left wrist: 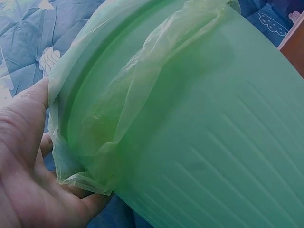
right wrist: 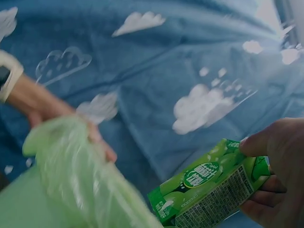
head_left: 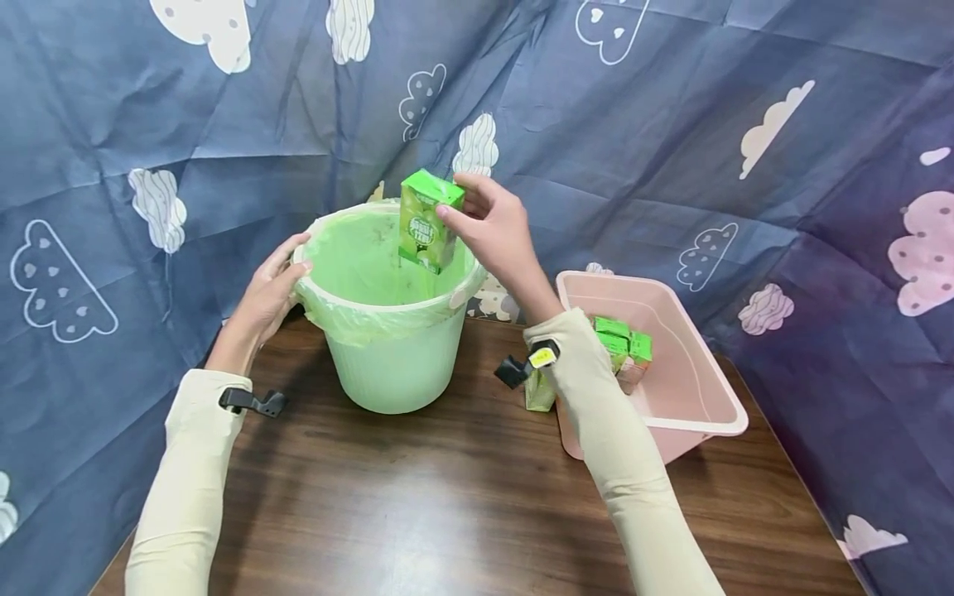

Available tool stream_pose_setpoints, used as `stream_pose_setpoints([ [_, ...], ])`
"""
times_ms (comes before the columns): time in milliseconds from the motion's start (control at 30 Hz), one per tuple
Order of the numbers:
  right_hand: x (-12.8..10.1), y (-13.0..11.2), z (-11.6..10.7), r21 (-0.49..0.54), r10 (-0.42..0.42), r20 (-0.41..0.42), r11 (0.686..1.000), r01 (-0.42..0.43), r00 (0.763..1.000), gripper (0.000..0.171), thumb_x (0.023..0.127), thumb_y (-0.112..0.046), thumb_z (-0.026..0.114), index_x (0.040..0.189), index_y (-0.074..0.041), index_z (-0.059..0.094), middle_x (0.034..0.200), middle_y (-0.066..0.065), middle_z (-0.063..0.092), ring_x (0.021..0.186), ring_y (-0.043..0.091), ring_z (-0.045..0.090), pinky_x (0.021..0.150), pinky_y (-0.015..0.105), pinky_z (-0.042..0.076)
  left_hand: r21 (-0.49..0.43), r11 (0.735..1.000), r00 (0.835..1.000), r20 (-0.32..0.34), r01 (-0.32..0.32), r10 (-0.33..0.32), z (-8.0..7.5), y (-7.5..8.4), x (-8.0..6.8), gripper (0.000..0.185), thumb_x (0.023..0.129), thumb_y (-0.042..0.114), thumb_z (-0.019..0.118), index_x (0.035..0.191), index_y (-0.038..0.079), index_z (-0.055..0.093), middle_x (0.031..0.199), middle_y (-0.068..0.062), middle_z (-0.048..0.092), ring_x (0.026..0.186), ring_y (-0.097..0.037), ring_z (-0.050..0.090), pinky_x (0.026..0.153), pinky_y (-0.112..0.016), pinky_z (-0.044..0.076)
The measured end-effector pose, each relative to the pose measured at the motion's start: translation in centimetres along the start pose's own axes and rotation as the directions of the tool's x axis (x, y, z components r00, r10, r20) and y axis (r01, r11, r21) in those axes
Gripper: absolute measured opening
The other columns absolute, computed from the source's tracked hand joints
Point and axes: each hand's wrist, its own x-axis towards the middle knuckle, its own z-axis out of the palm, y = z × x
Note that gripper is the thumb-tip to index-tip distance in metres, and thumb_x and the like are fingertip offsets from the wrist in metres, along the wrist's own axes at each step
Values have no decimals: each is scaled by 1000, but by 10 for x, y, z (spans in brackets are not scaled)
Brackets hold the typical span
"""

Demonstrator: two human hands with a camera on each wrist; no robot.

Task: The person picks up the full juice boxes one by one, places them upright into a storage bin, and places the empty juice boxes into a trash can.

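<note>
The left hand point(head_left: 264, 294) rested against the rim of a pale green ribbed plastic bucket point(head_left: 391, 372) lined with a thin translucent green bag point(head_left: 350, 319), its fingers point(head_left: 286, 248) laid nearly straight along the bag's folded edge. Above the bucket's mouth the right hand point(head_left: 495, 228) pinched a small green rectangular drink carton point(head_left: 426, 222), thumb on its front and fingers across its top, the carton tilted slightly and printed with a white-lettered label. Further right sat a pink rectangular plastic tub point(head_left: 701, 397) holding more green cartons point(head_left: 622, 341); another carton point(head_left: 538, 391) stood just outside its left wall. Everything stood on a dark wood-grain counter point(head_left: 447, 497), backed by a blue cloud-patterned cloth point(head_left: 671, 124).
</note>
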Motion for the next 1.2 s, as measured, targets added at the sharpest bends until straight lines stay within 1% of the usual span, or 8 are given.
stream_pose_setpoints([
  [133,15,11,15,-132,46,55,990,-38,997,53,91,-20,77,139,-5,60,128,13,69,114,19,66,92,25,53,16,1000,1000,-3,2,-2,0,1,0,60,104,16,53,159,13,30,129,-9,48,104,-12,56,81,-19,51],
  [200,20,15,19,-158,49,72,987,-37,996,53,92,-23,77,140,-5,59,130,12,67,117,19,65,95,24,51,25,1000,1000,-3,5,-5,1,0,0,60,104,17,53,160,13,30,130,-9,47,105,-13,55,81,-19,51],
  [267,20,19,20,-159,52,80,987,-39,995,54,93,-24,76,140,-5,59,133,11,66,120,20,64,96,22,50,30,999,1000,1,13,-13,1,-1,1,61,104,17,53,160,14,29,131,-9,47,106,-13,55,82,-19,50],
  [467,12,24,13,-120,63,67,991,-54,996,53,94,-22,74,142,-5,57,135,11,65,122,21,62,98,22,48,41,999,1000,2,-1,1,1,-2,2,60,105,16,53,160,13,30,131,-10,48,102,-10,56,82,-19,51],
  [533,9,24,8,-90,58,55,995,-53,997,52,94,-19,75,141,-4,58,134,13,65,122,22,62,99,24,48,46,999,1000,-1,-8,8,1,-2,2,60,104,16,53,160,12,30,129,-9,49,101,-9,56,81,-19,51],
  [767,-6,24,-6,3,1,-9,1000,-1,1000,49,92,-13,75,137,-2,60,131,15,67,121,23,64,102,28,48,27,1000,1000,-9,-11,11,-2,-2,1,60,104,15,53,159,12,30,128,-10,50,100,-9,57,81,-19,51],
  [1067,-37,13,-28,98,-39,-76,994,47,996,45,92,-7,74,134,2,61,129,17,67,120,25,64,104,33,48,4,1000,1000,4,-12,12,1,-3,1,58,105,13,51,159,12,29,128,-10,49,107,-16,54,84,-21,50],
  [1200,-57,7,-42,123,-76,-115,988,90,990,45,92,-4,73,135,1,61,128,17,67,120,25,64,103,35,49,11,1000,1000,-6,-6,6,1,0,1,59,105,14,52,160,13,30,127,-9,49,105,-14,54,83,-21,50],
])
